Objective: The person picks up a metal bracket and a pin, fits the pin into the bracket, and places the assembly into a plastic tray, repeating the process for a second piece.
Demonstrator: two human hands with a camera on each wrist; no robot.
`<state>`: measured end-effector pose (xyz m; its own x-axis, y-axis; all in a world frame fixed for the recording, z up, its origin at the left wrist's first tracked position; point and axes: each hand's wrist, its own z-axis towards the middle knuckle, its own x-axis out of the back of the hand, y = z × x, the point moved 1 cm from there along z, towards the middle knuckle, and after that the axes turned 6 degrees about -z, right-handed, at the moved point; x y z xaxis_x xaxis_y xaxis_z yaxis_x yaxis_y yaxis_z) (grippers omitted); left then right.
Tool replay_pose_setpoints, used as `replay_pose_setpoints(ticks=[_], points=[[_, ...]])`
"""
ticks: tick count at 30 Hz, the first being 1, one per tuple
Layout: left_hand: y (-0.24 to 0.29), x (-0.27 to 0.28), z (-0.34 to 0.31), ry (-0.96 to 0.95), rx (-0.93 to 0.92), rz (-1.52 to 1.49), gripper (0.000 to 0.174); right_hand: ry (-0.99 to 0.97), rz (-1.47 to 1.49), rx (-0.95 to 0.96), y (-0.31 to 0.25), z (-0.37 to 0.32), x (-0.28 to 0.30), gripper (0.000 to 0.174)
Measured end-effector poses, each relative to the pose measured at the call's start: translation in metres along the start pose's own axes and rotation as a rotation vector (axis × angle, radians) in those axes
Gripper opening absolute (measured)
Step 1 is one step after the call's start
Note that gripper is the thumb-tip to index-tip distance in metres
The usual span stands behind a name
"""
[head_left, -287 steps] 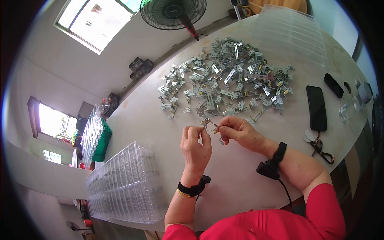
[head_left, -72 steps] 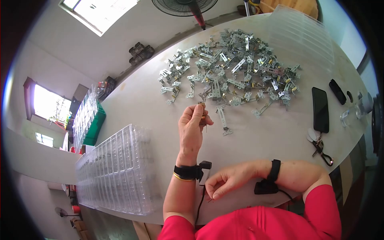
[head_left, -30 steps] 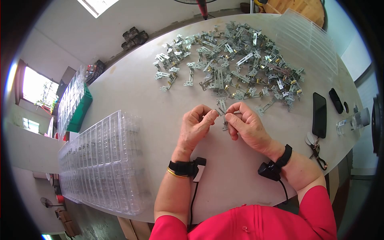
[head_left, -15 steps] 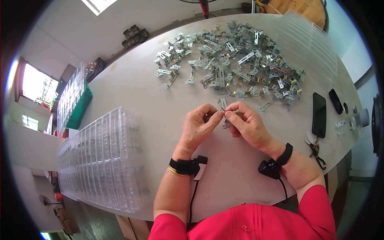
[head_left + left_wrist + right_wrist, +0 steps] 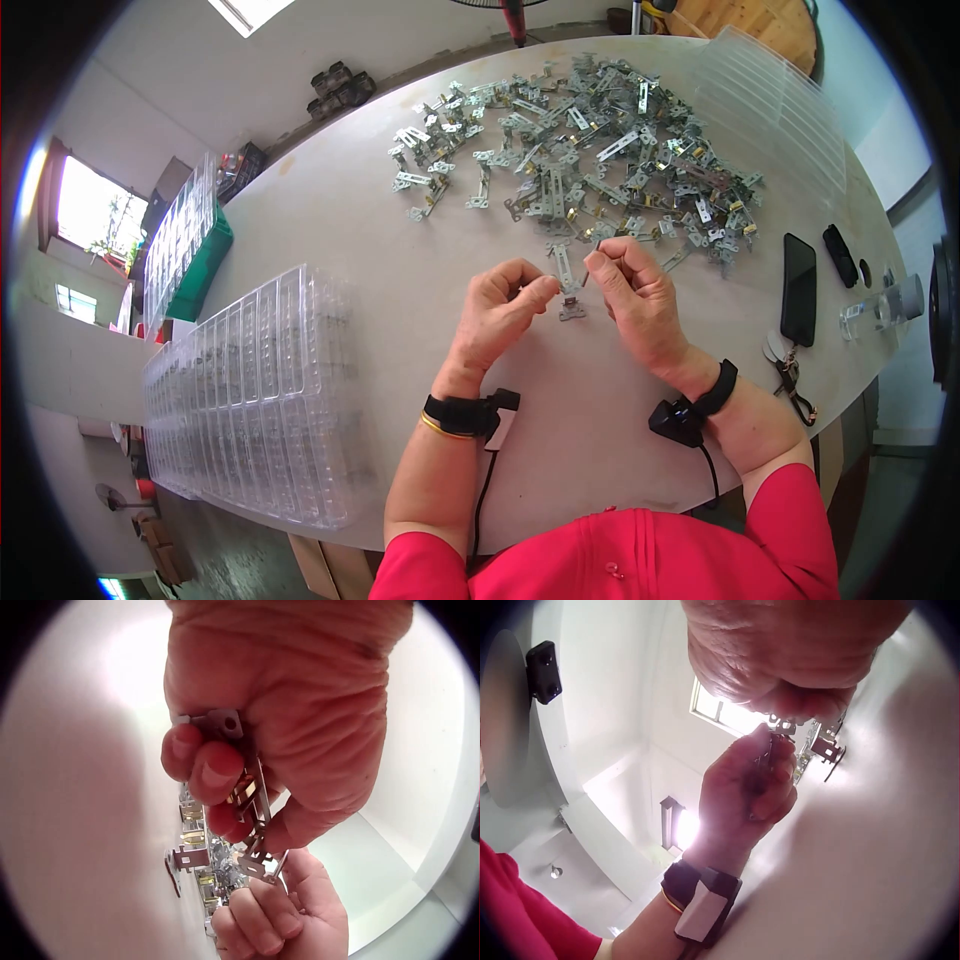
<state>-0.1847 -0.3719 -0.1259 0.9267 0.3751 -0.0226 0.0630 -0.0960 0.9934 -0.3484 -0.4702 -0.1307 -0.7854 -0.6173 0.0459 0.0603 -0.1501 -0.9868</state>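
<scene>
In the head view, my left hand (image 5: 500,312) is over the near middle of the table. Its fingers curl round a metal bracket (image 5: 259,796) with a brass-coloured piece in its middle; the palm hides part of it. My right hand (image 5: 640,305) is just to the right, pinching a thin dark strip (image 5: 586,274) between thumb and index finger. From the left wrist, the right fingertips show close to the bracket's far end. A loose bracket (image 5: 566,272) lies on the table between the hands.
A large heap of metal brackets (image 5: 610,150) spreads across the far table. Stacked clear plastic trays (image 5: 250,400) stand at left, with a green crate (image 5: 202,268) beyond. At right lie a phone (image 5: 798,290), keys (image 5: 788,375) and a clear bottle (image 5: 880,306); another clear tray (image 5: 775,110) sits behind.
Earlier the right hand dropped back near the body, then came up to meet the left. Just now it has moved up and right, apart from the left hand. A loose bracket came onto the table.
</scene>
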Motion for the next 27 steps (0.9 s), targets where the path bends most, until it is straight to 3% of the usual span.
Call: replay_pose_setpoints(ticks=[3, 6, 8, 14, 27], points=[[-0.005, 0.006, 0.002, 0.016, 0.047, -0.173, 0.023, 0.009, 0.092, -0.009, -0.001, 0.0, 0.0, 0.014], [-0.004, 0.007, 0.001, 0.023, 0.046, -0.276, 0.024, -0.002, 0.175, -0.144, -0.007, -0.002, 0.0, 0.012], [-0.005, 0.009, 0.002, 0.028, 0.044, -0.337, 0.025, -0.167, 0.097, -0.233, -0.007, -0.002, 0.001, 0.011], [-0.009, 0.012, 0.004, 0.023, 0.036, -0.425, 0.025, -0.178, 0.058, -0.21, -0.002, -0.003, -0.004, 0.01], [-0.006, 0.007, 0.002, -0.043, 0.053, -0.238, 0.022, -0.209, -0.002, -0.174, 0.0, -0.001, -0.002, 0.01]])
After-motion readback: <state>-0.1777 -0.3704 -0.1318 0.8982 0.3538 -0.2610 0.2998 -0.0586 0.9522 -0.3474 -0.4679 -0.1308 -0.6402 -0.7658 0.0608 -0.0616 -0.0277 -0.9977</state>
